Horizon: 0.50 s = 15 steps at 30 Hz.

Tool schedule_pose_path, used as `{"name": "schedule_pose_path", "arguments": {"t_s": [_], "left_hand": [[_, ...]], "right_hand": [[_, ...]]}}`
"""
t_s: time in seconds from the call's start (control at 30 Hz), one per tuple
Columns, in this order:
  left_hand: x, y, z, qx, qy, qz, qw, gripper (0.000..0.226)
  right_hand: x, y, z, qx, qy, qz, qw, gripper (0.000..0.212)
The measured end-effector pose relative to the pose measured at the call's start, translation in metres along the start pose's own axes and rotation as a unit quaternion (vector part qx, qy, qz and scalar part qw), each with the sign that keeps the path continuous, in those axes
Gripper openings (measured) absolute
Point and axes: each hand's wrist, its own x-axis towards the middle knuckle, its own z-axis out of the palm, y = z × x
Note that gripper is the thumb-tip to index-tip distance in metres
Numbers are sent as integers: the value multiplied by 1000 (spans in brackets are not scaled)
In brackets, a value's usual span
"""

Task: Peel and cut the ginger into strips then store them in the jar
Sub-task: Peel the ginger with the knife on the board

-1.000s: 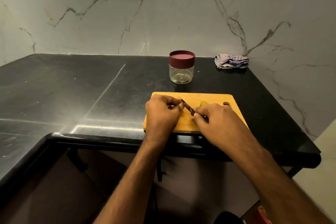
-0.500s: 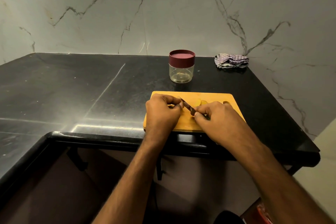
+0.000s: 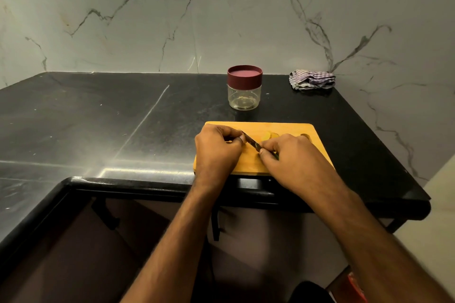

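My left hand (image 3: 216,149) curls over hidden ginger, my right hand (image 3: 293,157) grips the knife (image 3: 251,141); I judge short, shallow strokes safest.

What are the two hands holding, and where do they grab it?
The right hand grips the knife by its handle. The left hand curls round something hidden, probably the ginger.

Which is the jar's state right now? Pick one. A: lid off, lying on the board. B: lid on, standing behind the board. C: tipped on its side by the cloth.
B: the jar stands upright on the counter beyond the cutting board, its maroon lid in place.
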Motion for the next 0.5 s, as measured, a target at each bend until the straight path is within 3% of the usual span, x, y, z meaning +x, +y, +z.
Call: {"name": "schedule_pose_path", "arguments": {"t_s": [0.5], "left_hand": [[2, -2, -1, -7, 4, -6, 1000, 7]], "right_hand": [[8, -9, 2, -4, -18, 12, 1000, 26]]}}
